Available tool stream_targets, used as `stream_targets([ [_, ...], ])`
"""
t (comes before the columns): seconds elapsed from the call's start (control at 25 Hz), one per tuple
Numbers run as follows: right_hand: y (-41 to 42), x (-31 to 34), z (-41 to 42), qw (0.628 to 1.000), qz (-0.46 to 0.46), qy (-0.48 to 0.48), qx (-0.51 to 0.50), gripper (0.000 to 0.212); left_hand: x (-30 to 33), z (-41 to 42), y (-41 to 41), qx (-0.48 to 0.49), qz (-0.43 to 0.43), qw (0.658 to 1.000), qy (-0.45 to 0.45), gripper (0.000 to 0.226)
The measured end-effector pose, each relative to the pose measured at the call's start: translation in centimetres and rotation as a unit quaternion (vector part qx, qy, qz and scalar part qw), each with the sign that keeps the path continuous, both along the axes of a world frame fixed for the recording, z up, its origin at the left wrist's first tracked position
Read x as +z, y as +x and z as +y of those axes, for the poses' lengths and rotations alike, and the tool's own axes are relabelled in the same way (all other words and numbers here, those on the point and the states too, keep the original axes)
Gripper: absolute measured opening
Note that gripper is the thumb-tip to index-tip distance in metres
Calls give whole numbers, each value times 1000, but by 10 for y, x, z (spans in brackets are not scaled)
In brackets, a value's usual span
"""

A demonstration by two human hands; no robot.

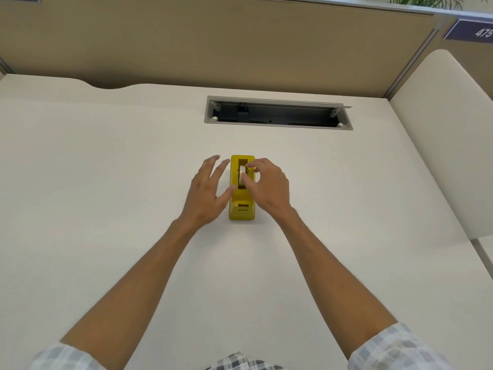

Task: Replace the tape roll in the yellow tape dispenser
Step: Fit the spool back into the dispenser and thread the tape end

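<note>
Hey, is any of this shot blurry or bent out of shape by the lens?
Head view: the left hand has smeared fingertips, while the right hand on the tape roll looks sharper; the desk edges bow, a wide-angle effect.

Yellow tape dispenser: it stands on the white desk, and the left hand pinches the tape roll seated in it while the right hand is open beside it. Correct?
Not quite: the hands are swapped. In the head view the right hand pinches the tape roll in the yellow tape dispenser, and the left hand is open beside it on the white desk.
</note>
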State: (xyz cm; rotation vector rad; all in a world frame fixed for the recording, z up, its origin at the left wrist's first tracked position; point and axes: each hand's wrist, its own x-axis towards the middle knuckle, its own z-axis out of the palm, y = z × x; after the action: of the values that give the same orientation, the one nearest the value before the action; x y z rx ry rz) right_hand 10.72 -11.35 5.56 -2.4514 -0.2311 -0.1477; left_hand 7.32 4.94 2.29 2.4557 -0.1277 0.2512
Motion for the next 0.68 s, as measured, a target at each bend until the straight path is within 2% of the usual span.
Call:
stream_targets([
  [0.12, -1, -2, 4, 999, 21, 37, -20, 25, 7, -4, 26, -77, 67, 994, 36, 66],
  [0.24, -2, -3, 5, 997, 26, 57, -34, 24, 8, -4, 40, -100, 97, 989, 52, 57],
  [0.48, -3, -8, 6, 992, 35, 102, -65, 21, 10, -11, 36, -72, 70, 995, -8, 46],
  [0.68, -4, -7, 8, 992, 30, 99, -74, 22, 12, -14, 28, -70, 24, 996, -42, 39],
])
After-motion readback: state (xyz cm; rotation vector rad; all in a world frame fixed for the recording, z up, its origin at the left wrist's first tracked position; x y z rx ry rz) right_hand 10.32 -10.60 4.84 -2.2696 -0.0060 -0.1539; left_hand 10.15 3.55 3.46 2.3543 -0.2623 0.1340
